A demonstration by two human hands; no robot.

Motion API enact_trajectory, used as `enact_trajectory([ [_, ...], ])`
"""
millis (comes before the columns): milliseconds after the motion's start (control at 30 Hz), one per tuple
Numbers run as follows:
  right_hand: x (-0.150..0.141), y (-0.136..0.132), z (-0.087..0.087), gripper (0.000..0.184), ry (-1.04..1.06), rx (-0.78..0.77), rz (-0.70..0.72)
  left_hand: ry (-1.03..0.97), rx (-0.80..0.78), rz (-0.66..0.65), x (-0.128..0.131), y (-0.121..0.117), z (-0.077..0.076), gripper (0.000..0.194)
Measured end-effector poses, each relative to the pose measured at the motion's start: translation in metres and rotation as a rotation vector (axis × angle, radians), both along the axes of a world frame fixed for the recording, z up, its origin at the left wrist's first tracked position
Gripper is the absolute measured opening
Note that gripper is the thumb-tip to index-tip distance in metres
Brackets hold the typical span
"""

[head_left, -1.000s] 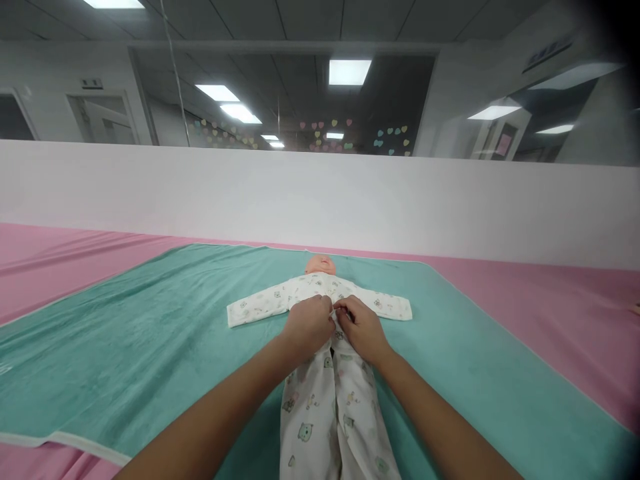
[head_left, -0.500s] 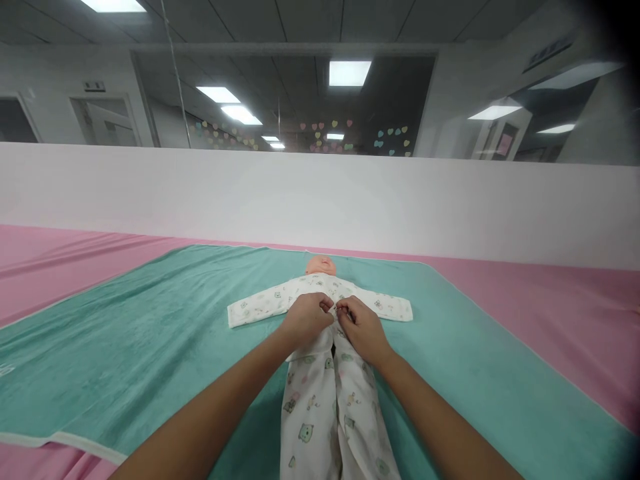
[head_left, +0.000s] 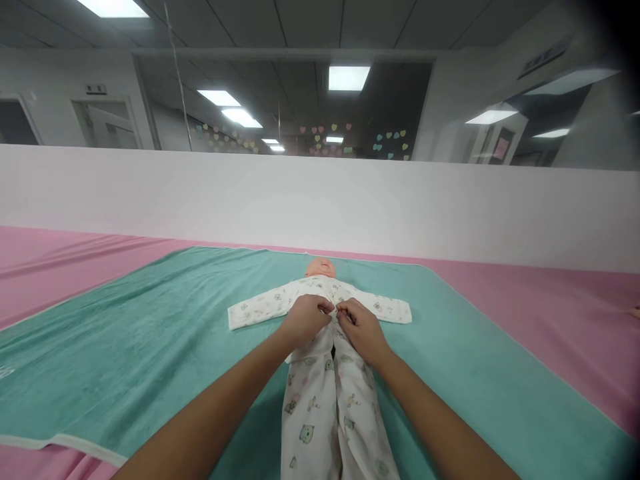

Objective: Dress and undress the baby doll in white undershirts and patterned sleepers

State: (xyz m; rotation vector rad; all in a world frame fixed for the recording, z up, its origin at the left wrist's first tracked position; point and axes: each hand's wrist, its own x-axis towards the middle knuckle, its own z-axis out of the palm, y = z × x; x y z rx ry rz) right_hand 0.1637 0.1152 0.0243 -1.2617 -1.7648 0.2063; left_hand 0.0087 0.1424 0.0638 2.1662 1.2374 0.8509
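Observation:
A baby doll lies face up on a teal towel, head away from me. It wears a white sleepsuit printed with small animals, sleeves spread to both sides. My left hand and my right hand meet over the doll's belly, each with fingers pinched on the sleepsuit's front edges at the middle opening. The closure itself is hidden under my fingers.
The towel covers a pink sheet over a wide surface. A low white wall runs behind it, with glass panels and heart stickers above. Something small shows at the far right edge.
Both hands have crept slightly up the doll's belly, still pinching the sleepsuit's front. The view tilted down a little.

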Motion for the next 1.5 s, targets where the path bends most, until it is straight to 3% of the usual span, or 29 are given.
enact_trajectory([
  [333,0.008,0.002,0.004,0.012,0.087,-0.093,0.142,0.022,-0.088,-0.096,-0.007,0.004,0.009,0.014],
  [567,0.008,0.003,0.003,0.011,0.123,-0.135,0.126,-0.035,-0.110,-0.089,-0.006,0.005,0.006,0.012],
  [800,0.008,0.005,0.002,0.013,0.140,-0.123,0.130,-0.238,-0.310,-0.137,-0.007,0.004,0.007,0.016],
  [900,0.008,0.007,0.000,0.012,0.152,-0.122,0.126,-0.236,-0.233,-0.134,-0.005,0.001,0.007,0.018],
  [1000,0.008,0.009,-0.002,0.013,0.151,-0.125,0.118,-0.127,-0.048,-0.060,-0.002,-0.003,0.007,0.015],
  [1067,0.008,0.009,-0.004,0.012,0.150,-0.121,0.113,-0.064,-0.012,-0.026,-0.001,-0.003,0.008,0.017],
  [1300,0.006,0.010,-0.006,0.015,0.184,-0.110,0.108,-0.096,-0.145,-0.180,-0.013,0.004,0.011,0.019],
  [1500,0.006,0.008,-0.004,0.020,0.204,-0.129,0.112,-0.101,-0.227,-0.206,-0.016,0.005,0.011,0.028],
])
